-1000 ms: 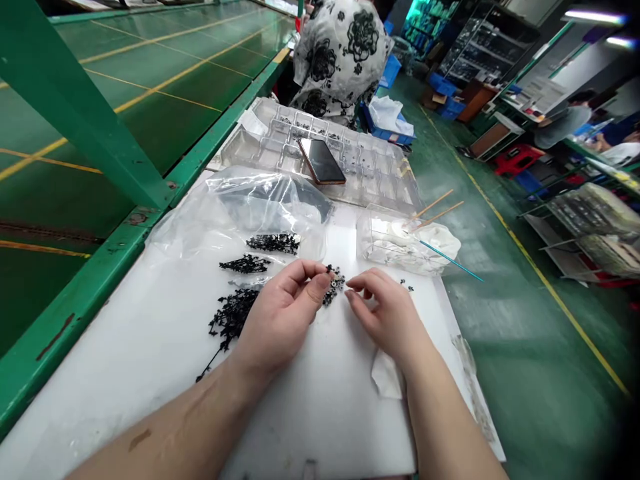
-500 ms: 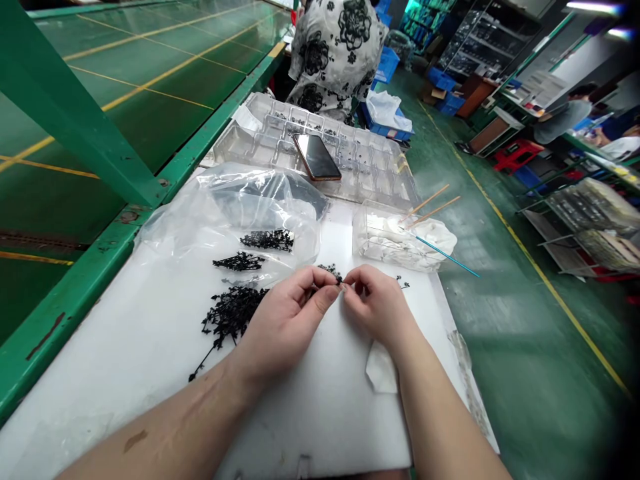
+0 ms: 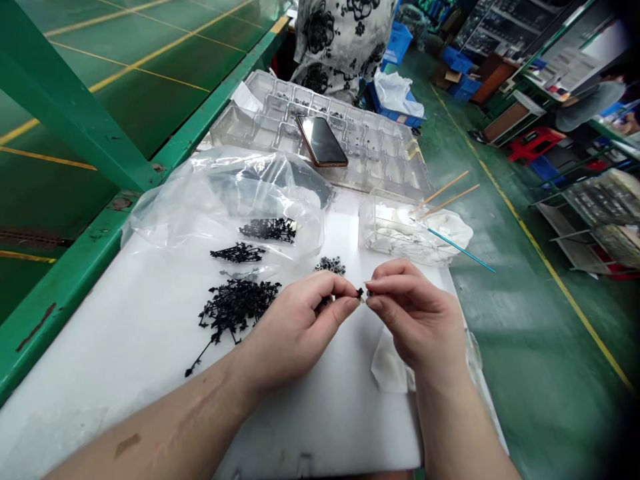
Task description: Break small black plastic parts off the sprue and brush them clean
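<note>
Over the white tabletop (image 3: 320, 413), my left hand (image 3: 300, 327) pinches a small black plastic part (image 3: 359, 293) between thumb and fingertips. Facing it, my right hand (image 3: 425, 317) is closed in a pinch on a small grey piece (image 3: 369, 293), too small to make out fully. A narrow gap separates the fingertips. Just beyond them lies a heap of small grey ring-like pieces (image 3: 331, 265). To the left is a tangled pile of thin black plastic parts (image 3: 233, 307), with a smaller black bunch (image 3: 237, 252) behind it.
A clear plastic bag (image 3: 175, 200) lies at the left. Behind stands a compartment tray (image 3: 395, 150) with a phone (image 3: 323, 141) on it. Sticks and white cloth fill a clear box (image 3: 370, 227) at right. A person in a patterned garment (image 3: 345, 40) is at the far end.
My hands have drawn slightly apart, the right one moving right and turning. The grey heap behind them shows more fully, and the small pieces at the fingertips are now distinguishable.
</note>
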The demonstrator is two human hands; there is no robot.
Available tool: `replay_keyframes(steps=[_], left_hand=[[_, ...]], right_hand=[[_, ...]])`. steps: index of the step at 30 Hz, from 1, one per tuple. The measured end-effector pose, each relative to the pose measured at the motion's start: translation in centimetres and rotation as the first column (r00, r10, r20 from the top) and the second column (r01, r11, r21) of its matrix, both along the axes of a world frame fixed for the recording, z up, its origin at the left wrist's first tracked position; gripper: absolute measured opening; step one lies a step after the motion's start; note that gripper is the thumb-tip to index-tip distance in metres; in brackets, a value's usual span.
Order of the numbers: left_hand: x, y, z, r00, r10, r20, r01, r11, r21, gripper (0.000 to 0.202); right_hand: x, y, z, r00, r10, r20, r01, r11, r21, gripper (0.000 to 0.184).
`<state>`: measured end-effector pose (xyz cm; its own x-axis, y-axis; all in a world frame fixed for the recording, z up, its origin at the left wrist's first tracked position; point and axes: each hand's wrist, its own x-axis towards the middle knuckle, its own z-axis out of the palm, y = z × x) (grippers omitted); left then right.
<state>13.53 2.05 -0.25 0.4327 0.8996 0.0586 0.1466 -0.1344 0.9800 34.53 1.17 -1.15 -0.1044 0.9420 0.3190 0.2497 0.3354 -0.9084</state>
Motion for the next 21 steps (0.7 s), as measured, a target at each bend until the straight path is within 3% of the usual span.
replay_keyframes(steps=[8,16,21], left_hand=[[0.01,-0.06,-0.14,1.000,-0.012,-0.006,0.012,0.999,0.042,0.017],[-0.20,-0.09,-0.67,0.999,-0.027,-0.031,0.032,0.984,0.174,0.018],[-0.22,0.00,-0.61,0.993,0.016,-0.119,-0.002,0.994,0.113,0.016]], right_hand=[[-0.26,-0.17,0.14,1.000,0.019,0.021,-0.018,0.999,-0.040,0.019],[-0.07,-0.13,0.39,0.989,0.103,-0.106,-0.128,0.956,-0.265,0.018],[-0.13,-0.33,0.58,0.995,0.101,0.005,-0.099,0.982,-0.164,0.009]])
